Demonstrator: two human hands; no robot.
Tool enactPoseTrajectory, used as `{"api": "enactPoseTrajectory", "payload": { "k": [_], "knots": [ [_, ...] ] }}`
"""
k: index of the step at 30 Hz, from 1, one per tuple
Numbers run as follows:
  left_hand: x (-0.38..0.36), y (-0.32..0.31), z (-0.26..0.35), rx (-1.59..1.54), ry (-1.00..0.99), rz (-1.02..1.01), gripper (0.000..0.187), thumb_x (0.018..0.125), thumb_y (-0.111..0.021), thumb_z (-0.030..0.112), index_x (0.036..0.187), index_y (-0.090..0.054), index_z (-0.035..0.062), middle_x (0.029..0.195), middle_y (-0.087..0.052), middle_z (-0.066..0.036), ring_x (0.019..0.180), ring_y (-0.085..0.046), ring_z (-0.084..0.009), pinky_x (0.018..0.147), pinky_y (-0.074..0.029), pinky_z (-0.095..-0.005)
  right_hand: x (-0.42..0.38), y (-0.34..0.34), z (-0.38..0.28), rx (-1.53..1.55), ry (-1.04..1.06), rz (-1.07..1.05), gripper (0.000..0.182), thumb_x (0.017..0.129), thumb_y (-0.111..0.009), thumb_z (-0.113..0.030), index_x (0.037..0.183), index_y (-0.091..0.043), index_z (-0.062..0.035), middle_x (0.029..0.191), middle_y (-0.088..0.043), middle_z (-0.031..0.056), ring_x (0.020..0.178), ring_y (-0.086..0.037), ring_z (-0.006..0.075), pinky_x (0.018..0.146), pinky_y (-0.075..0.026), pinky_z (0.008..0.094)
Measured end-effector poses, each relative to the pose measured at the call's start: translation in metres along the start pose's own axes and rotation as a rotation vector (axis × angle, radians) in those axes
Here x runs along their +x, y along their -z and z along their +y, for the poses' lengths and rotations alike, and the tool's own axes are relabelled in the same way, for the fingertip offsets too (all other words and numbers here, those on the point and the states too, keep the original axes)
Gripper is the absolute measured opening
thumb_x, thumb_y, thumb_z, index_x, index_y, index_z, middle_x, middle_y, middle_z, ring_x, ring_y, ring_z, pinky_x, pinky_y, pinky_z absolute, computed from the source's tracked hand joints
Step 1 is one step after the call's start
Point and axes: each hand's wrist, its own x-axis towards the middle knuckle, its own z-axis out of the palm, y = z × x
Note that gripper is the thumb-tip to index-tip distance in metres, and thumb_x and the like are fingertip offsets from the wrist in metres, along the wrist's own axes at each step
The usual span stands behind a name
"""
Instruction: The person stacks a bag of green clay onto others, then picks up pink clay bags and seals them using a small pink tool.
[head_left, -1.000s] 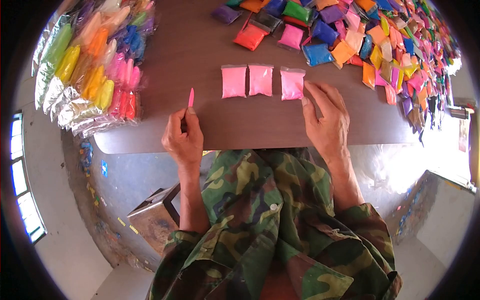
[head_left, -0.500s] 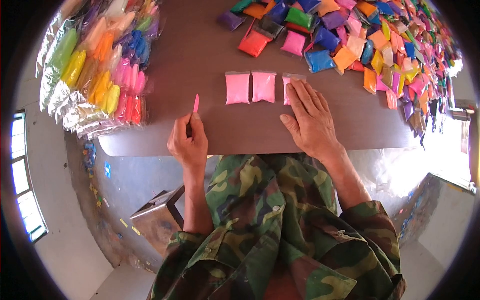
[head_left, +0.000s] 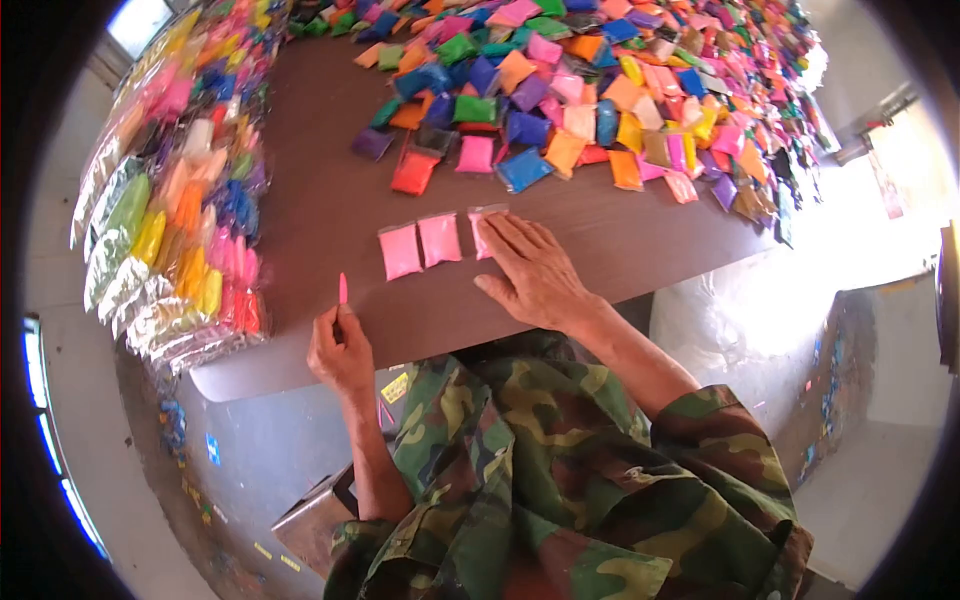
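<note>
Three small clear packets of pink material lie in a row on the brown table. The left pink packet (head_left: 401, 251) and the middle pink packet (head_left: 439, 239) are in full view. My right hand (head_left: 538, 272) rests flat, fingers stretched out, over part of the right pink packet (head_left: 480, 228). My left hand (head_left: 341, 350) is closed near the table's front edge, pinching a thin pointed pink tool (head_left: 343, 288) with its tip up. I cannot make out exactly what kind of tool it is, as its lower end is hidden by my fingers.
A large heap of small colourful packets (head_left: 525, 170) covers the back and right of the brown table (head_left: 310, 230). Clear bags of coloured material (head_left: 190, 250) are stacked along its left side. Below the front edge stands a metal box-like stool (head_left: 315, 520).
My view has turned and lifted, so more of the heap shows and the table appears tilted. Both hands keep the same hold, the right one still on the right pink packet.
</note>
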Motion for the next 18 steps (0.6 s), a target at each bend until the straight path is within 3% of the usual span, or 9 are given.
{"api": "enactPoseTrajectory", "payload": {
  "k": [5, 11, 18],
  "knots": [
    [-0.001, 0.002, -0.003, 0.008, -0.007, -0.037, 0.007, 0.098, -0.073, 0.011, 0.096, -0.072, 0.0035, 0.076, -0.07, -0.011, 0.064, -0.067, -0.0225, 0.061, -0.053, -0.037, -0.013, 0.009, -0.006, -0.027, 0.052, -0.046, 0.069, 0.098, -0.07, -0.038, 0.152, -0.048, 0.0003, 0.159, -0.046, 0.0185, 0.149, -0.043, 0.0366, 0.122, -0.036, 0.0515],
    [0.0, 0.003, 0.001, 0.031, 0.004, -0.048, 0.008, 0.099, -0.072, 0.01, 0.098, -0.071, 0.0027, 0.079, -0.07, -0.012, 0.066, -0.067, -0.0234, 0.063, -0.053, -0.0368, -0.015, 0.009, -0.011, -0.041, -0.011, -0.095, 0.071, 0.101, -0.063, -0.045, 0.153, -0.049, 0.0007, 0.163, -0.043, 0.0188, 0.153, -0.038, 0.0339, 0.124, -0.033, 0.0521],
    [0.0, 0.004, 0.004, 0.023, 0.041, -0.084, 0.01, 0.101, -0.07, 0.01, 0.097, -0.071, 0.0013, 0.077, -0.067, -0.01, 0.063, -0.059, -0.0198, 0.059, -0.048, -0.0355, -0.008, 0.011, -0.01, -0.008, -0.042, -0.121, 0.07, 0.103, -0.063, -0.044, 0.154, -0.048, 0.0004, 0.164, -0.043, 0.0178, 0.153, -0.039, 0.0334, 0.125, -0.031, 0.0507]
  ]
}}
